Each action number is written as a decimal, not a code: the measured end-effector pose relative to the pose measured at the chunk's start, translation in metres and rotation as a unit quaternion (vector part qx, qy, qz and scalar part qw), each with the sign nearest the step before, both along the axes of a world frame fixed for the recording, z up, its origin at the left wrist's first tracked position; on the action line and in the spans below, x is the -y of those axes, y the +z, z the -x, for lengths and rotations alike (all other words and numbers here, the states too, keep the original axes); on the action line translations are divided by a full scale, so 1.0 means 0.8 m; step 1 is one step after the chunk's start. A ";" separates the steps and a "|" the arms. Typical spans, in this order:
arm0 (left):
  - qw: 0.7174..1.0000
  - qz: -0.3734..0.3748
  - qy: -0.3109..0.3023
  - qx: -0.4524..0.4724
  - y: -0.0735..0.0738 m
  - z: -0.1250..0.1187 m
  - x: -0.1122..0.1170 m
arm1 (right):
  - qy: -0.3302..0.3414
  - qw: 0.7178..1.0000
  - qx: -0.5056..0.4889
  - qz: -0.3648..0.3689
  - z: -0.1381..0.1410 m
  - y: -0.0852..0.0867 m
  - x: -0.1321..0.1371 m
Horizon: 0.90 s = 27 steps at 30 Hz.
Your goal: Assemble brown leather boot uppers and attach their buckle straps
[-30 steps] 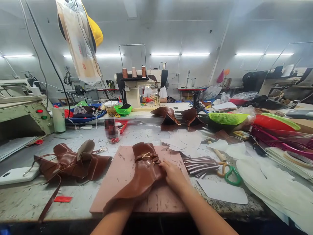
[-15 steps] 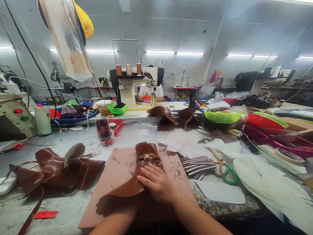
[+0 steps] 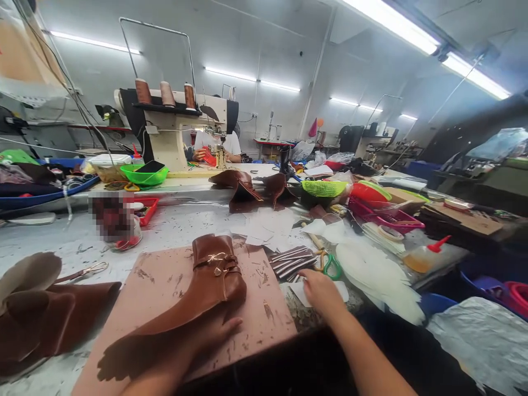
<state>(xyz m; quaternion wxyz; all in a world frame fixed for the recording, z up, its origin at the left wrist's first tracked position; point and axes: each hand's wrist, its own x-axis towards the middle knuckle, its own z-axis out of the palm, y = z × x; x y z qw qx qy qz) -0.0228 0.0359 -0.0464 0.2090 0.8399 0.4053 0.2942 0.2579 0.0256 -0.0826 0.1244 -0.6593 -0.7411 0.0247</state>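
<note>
A brown leather boot upper [image 3: 214,286] with buckled straps and metal fittings lies on its side on a pinkish board [image 3: 160,275]. My left hand [image 3: 214,335] reaches under its near edge, the thumb showing outside and the other fingers hidden by the leather. To the right, my right hand [image 3: 324,294] is closed, fingertips drawn together at the near end of a bundle of brown-and-white strips [image 3: 291,261]. What sits between those fingertips is too small to make out. A white sheet [image 3: 301,294] lies partly under this hand, and scissors with green and orange handles [image 3: 332,268] rest just beyond it.
More brown leather pieces [image 3: 61,316] lie at left, beside a jar [image 3: 126,236]. Behind stand two boot uppers [image 3: 245,192], a green basket [image 3: 324,188] and a sewing machine [image 3: 169,132] with a person behind it. White cut pieces [image 3: 375,269] and a glue bottle [image 3: 424,256] are at right.
My right hand has left the boot upper and moved right to the strips. The left hand stays at the boot upper. The view has turned to the right.
</note>
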 end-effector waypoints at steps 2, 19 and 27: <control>0.999 0.005 0.008 -0.050 -0.019 0.005 -0.003 | -0.064 0.997 0.025 0.032 -0.050 -0.007 0.007; 0.965 0.157 0.072 -0.196 -0.066 0.000 0.024 | -0.005 0.984 0.080 0.157 -0.109 -0.043 -0.003; 0.964 0.149 0.073 -0.209 -0.063 0.002 0.030 | 0.040 0.990 0.042 0.127 -0.142 -0.028 -0.009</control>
